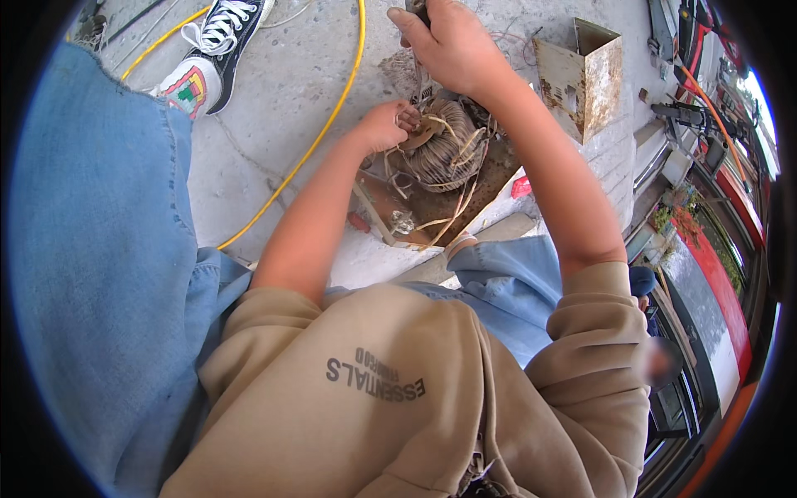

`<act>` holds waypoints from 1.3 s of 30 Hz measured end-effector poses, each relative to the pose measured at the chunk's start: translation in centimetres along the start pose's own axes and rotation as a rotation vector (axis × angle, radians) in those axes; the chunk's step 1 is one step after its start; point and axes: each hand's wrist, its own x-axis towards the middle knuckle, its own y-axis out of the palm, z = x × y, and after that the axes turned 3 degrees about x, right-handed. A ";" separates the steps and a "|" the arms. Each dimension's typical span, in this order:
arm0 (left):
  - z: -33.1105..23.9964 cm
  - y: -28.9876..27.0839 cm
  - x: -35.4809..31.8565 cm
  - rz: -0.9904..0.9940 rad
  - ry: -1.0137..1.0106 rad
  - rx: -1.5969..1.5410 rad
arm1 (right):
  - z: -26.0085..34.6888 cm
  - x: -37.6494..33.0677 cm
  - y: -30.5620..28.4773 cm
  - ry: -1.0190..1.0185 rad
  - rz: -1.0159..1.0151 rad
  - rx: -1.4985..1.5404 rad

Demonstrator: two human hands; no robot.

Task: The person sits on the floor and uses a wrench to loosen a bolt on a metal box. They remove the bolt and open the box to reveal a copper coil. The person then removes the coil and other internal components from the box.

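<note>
A large toroidal coil [448, 153], wound with brownish wire, sits on a rusty metal base [378, 203] on the ground in front of me. Pale wire leads [452, 217] hang from its near side. My left hand [386, 127] is at the coil's left, fingers curled in by the round tan disc [425, 131] at its middle; what they pinch is too small to make out. Above the coil, my right hand [452, 46] is closed around a long metal hand tool [424, 81]. Its lower end reaches down to the coil, and my fist hides much of it.
A rusty sheet-metal box [581, 83] stands beyond my right forearm. A yellow hose [320, 137] curves over the concrete at left, near my shoe [224, 37]. Clutter and metal parts [693, 158] line the right side, where another person [660, 365] is partly visible.
</note>
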 end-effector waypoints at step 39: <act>-2.3 2.9 -1.3 -0.234 -0.048 0.733 | -0.5 -3.0 -2.1 0.159 -0.126 0.189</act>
